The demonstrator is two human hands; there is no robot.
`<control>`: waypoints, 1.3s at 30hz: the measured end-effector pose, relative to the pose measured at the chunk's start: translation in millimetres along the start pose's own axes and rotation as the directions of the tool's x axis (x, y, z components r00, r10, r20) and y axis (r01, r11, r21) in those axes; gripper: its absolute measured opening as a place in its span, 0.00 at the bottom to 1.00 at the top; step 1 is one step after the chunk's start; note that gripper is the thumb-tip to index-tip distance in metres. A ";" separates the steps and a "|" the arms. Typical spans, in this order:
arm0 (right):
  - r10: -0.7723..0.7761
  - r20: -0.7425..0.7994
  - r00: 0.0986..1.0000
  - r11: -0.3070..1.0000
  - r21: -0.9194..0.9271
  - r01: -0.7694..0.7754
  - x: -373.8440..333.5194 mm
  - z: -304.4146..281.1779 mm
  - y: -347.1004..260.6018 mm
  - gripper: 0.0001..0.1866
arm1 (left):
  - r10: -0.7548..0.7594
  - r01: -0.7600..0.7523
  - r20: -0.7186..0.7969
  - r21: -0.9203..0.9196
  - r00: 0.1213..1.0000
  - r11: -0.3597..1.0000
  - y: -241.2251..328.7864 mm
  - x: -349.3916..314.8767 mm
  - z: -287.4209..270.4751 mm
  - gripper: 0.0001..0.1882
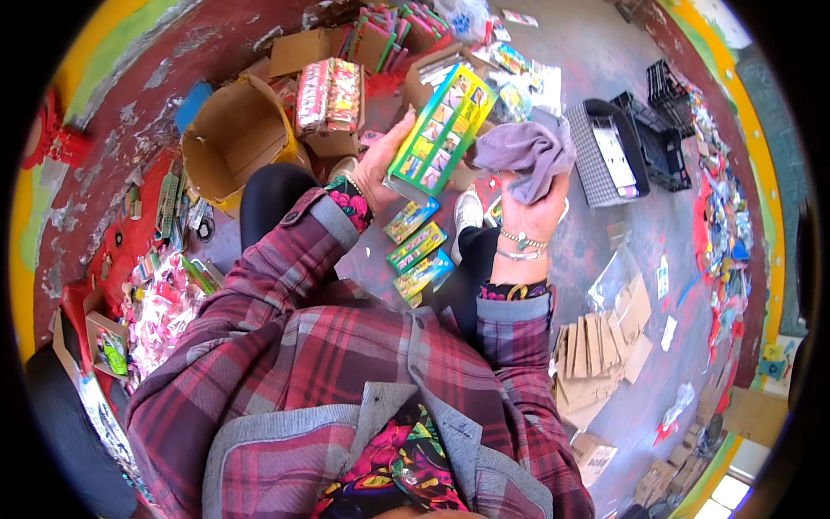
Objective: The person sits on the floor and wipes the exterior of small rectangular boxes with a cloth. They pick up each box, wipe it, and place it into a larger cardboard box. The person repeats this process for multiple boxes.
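Box (443, 128) (green and yellow) is held above the floor (577, 246), the left hand (382, 164) clasping its side. The right hand (536, 209) clutches a bunched purple cloth (526, 156) just beside it.

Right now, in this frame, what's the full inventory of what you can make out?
Printed box: 1, yellow-green, in the left hand
Cloth: 1, greyish purple, in the right hand
Small packages: at least 3, yellow, green, blue, between the legs
Open carton: 1, brown, beyond the left knee
Wrapped packets: uncountable, red and white, right of that carton
Checked basket: 1, black and white, right side
Crates: 2, black, beside the basket
Cardboard pieces: several, brown, right floor
Smaller clutter: uncountable, mixed colours, around the edges
Left hand: 1, centre
Right hand: 1, right of centre
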State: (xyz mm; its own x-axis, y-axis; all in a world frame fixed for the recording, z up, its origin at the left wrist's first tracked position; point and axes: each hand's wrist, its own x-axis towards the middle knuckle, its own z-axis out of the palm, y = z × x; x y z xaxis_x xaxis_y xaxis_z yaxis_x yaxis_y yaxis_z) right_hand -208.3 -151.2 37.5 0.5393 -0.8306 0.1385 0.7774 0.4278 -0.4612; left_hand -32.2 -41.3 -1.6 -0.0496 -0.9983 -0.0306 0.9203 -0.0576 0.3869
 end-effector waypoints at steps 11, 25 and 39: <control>0.241 0.734 0.635 -0.191 -0.606 0.772 -26.2 34.7 47.3 0.21 | 0.115 -0.117 -0.116 -0.011 0.987 0.993 -1.3 -24.4 42.1 0.22; 0.282 0.678 0.679 -0.188 -0.655 0.732 -10.8 27.6 48.4 0.22 | -0.070 0.055 -0.099 -0.141 0.993 0.988 12.9 -27.8 26.2 0.23; 0.161 0.342 0.926 0.455 -0.858 0.238 -25.8 1.1 42.7 0.30 | -0.054 0.047 -0.025 -0.209 0.998 0.977 17.2 -25.5 6.4 0.21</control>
State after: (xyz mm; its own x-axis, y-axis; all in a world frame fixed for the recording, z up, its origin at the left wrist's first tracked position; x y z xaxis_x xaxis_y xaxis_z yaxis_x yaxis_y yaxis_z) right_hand -188.7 -111.1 15.2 0.7353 -0.5780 0.3539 0.2043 -0.3089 -0.9289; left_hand -17.6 -17.0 11.7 -0.0892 -0.9932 -0.0748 0.9777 -0.1016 0.1836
